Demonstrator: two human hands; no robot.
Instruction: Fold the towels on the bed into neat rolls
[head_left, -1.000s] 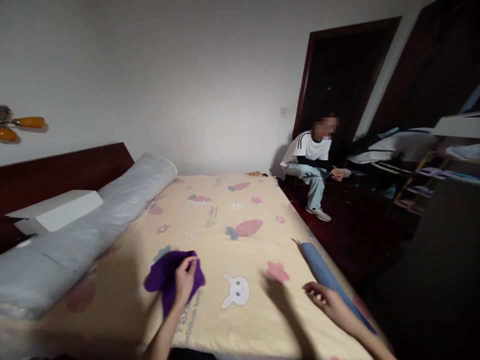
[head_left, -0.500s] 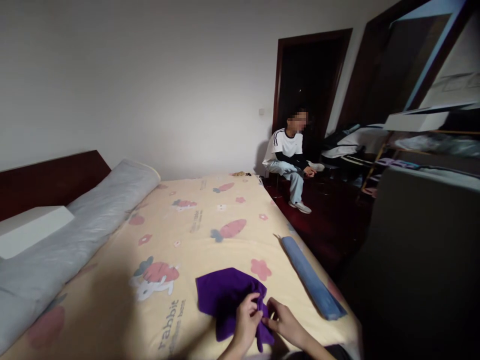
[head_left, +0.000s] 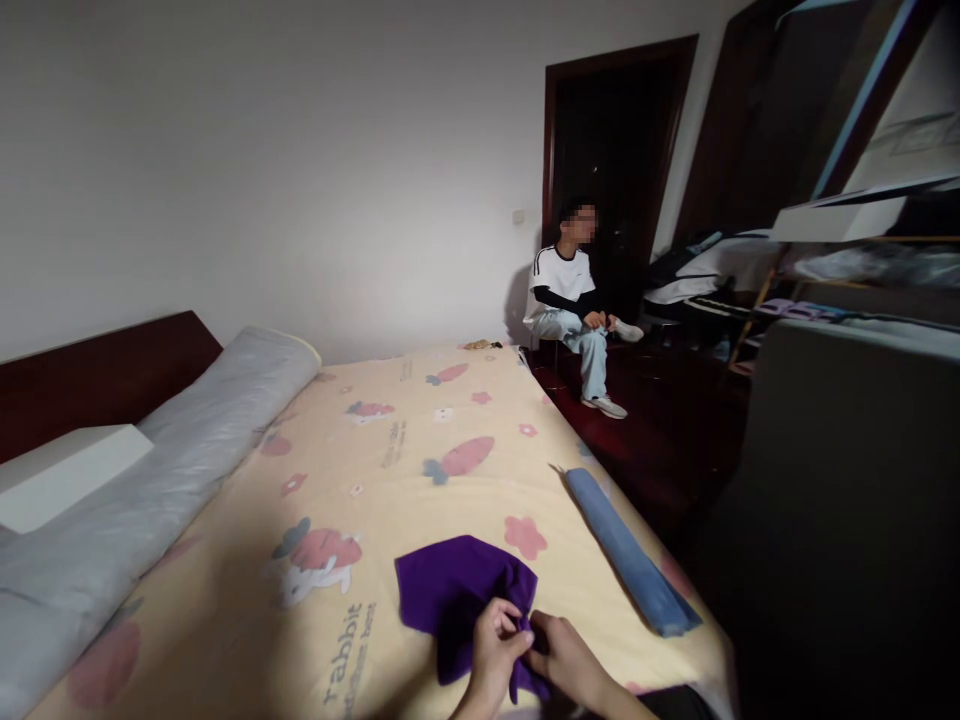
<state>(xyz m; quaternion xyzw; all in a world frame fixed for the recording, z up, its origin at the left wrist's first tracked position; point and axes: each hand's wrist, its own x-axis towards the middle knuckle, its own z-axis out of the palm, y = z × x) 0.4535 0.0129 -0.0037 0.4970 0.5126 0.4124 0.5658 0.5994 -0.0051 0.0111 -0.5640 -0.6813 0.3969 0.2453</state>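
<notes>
A purple cloth (head_left: pixel 442 580) lies partly flat on the bed, its right end gathered up between my hands. My left hand (head_left: pixel 495 645) pinches the gathered part from the left, thumb against fingers. From the right, my right hand (head_left: pixel 566 655) grips the same bunched section, its fingertips partly hidden behind the folds. A narrow tail of the cloth hangs below my hands. To the right, a long folded blue fabric piece (head_left: pixel 626 550) lies along the bed's edge, apart from my hands.
The bed (head_left: pixel 420 510) has a cream sheet printed with carrots and rabbits. A rolled grey mattress pad (head_left: pixel 202 440) and a white box (head_left: pixel 71 475) lie at the left. A person (head_left: pixel 566 300) sits beyond the far corner. A dark panel (head_left: pixel 847 500) stands at right.
My fingers have shifted on the gathered purple cloth, the right hand closing in tighter toward the left. The seated person has leaned back more upright. The camera view has moved slightly.
</notes>
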